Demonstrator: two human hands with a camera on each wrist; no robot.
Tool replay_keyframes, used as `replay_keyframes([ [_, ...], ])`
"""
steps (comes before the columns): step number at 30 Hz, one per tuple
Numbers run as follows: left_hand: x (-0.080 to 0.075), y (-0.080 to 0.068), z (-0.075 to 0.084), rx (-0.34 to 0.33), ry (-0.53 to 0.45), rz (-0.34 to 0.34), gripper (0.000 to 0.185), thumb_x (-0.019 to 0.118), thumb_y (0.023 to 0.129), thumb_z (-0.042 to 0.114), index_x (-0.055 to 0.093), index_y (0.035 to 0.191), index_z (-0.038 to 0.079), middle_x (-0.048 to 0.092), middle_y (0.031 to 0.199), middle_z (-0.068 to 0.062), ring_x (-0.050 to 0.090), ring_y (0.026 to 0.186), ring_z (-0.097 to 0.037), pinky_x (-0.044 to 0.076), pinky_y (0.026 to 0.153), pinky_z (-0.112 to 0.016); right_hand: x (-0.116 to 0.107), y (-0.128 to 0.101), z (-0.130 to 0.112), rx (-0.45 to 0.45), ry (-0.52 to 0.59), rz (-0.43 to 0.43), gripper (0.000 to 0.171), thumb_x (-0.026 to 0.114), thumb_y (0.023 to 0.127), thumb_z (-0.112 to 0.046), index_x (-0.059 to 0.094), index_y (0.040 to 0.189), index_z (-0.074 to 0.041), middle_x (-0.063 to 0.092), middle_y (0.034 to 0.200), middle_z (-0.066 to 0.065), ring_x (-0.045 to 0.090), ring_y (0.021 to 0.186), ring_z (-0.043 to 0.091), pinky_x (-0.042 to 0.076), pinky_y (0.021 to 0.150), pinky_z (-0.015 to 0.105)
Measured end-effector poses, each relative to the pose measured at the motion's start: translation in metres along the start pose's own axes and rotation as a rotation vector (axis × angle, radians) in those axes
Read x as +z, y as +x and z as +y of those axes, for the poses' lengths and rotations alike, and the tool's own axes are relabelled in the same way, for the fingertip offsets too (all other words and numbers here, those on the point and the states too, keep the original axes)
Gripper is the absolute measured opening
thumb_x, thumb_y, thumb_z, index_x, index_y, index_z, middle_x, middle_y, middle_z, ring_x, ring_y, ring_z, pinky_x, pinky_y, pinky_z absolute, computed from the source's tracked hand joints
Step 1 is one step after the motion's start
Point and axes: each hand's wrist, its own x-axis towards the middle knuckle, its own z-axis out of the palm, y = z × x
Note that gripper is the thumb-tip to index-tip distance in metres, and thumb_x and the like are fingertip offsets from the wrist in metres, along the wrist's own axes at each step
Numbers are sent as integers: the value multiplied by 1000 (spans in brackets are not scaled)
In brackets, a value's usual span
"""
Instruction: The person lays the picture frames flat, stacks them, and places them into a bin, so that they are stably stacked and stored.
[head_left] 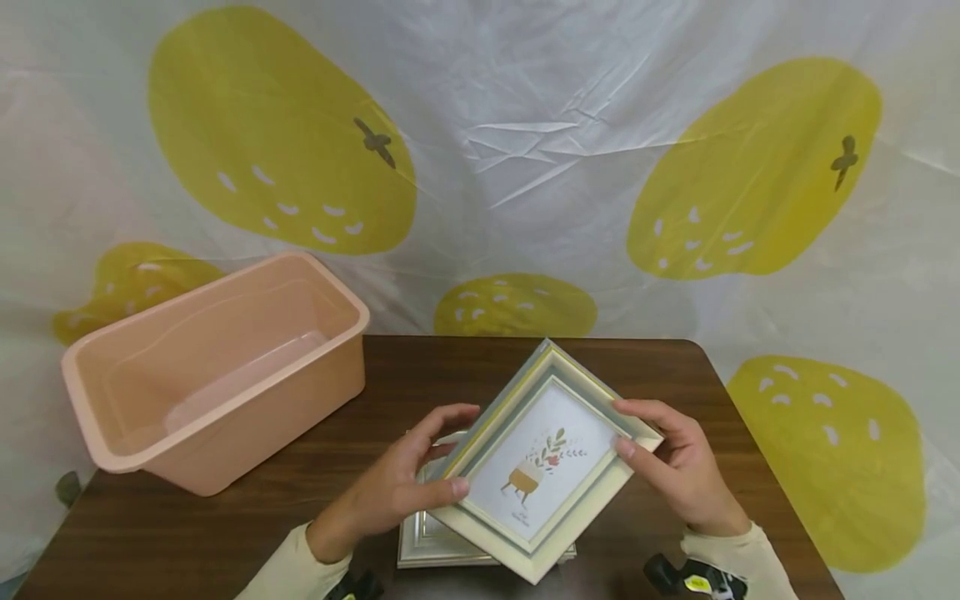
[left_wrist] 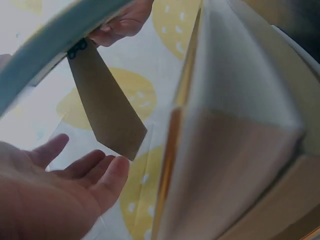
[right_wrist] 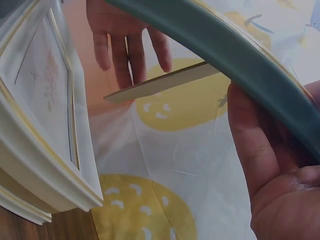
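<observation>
Both hands hold a cream picture frame (head_left: 543, 467) with a grey-green rim, turned like a diamond, a little above the table. It shows a small plant drawing. My left hand (head_left: 420, 475) grips its left edge, thumb on the front. My right hand (head_left: 667, 454) grips the right corner the same way. Under it a stack of white frames (head_left: 431, 537) lies on the table. In the left wrist view the frame's brown back stand (left_wrist: 107, 110) hangs down above my left fingers (left_wrist: 75, 175). The right wrist view shows the grey-green rim (right_wrist: 240, 55) against my right hand (right_wrist: 265, 165).
An empty pink plastic bin (head_left: 217, 375) stands on the left of the dark wooden table (head_left: 187, 525). A white sheet with yellow fruit shapes (head_left: 525, 150) hangs behind the table. Bare tabletop lies between the bin and the frames.
</observation>
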Motion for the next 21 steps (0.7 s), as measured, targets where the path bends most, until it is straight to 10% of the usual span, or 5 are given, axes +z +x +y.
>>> replay_keyframes([
  [10, -1, -1, -5, 9, -14, -140, 79, 62, 101, 39, 22, 167, 20, 32, 167, -16, 34, 150, -40, 38, 120, -41, 0, -2, 1, -22, 42, -12, 60, 46, 88, 32, 60, 140, 5, 73, 126, 6, 75, 97, 12, 64, 73, 25],
  [21, 3, -8, -4, -61, 130, 122, 47, 63, 103, 21, 54, 149, 20, 61, 146, -4, 54, 132, -17, 48, 102, -37, 5, -3, 8, 3, 9, 36, 60, 48, 87, 32, 59, 141, 6, 73, 124, 7, 76, 94, 14, 64, 72, 27],
])
